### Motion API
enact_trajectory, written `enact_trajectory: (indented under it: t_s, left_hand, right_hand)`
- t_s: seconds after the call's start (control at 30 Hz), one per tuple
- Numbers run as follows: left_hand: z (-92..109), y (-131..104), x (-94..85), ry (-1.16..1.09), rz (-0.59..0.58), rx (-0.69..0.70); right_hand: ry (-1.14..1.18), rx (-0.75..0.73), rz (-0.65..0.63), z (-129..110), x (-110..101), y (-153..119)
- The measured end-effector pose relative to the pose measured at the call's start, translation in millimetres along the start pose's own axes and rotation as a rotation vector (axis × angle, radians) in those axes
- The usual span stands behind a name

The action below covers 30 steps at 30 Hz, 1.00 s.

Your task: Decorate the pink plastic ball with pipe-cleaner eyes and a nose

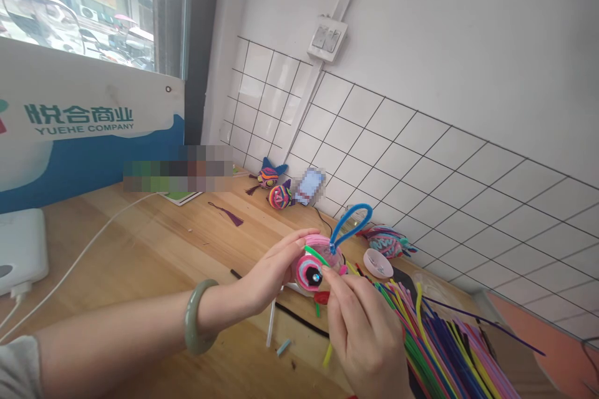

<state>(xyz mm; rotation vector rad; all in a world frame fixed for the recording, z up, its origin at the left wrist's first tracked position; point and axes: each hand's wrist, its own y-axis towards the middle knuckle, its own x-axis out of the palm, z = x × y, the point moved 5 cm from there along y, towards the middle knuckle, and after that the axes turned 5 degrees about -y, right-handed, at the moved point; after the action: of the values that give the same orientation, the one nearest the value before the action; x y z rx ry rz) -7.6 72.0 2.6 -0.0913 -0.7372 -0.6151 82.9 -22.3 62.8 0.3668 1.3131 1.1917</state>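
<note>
Between my two hands is a pink pipe-cleaner ornament (303, 279) with a round eye of pink and pale rings, a black centre and a shiny gem. A blue pipe-cleaner loop (352, 222) rises from its top. My left hand (276, 268), with a jade-coloured bangle on the wrist, is wrapped round the ornament's left side. A short green pipe cleaner (316, 255) curves above the eye. The fingertips of my right hand (362, 318) pinch the right end of this green piece against the ornament. Something red shows below the eye.
Many coloured pipe cleaners (449, 349) lie in a bundle at right. A small pink bowl (377, 264) and finished-looking ornaments (281, 196) stand near the grid wall. A purple tassel (228, 214), a white device (21, 249) with a cable and loose scraps lie on the wooden table (126, 243).
</note>
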Motion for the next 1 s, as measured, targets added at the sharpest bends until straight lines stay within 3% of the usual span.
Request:
enact_trajectory:
  t_s: [1.0]
  left_hand:
    - [-2.0,2.2,0.4,-0.063,-0.039,-0.016]
  right_hand:
    - [-0.017,0.03,-0.007,6.9,2.5,-3.1]
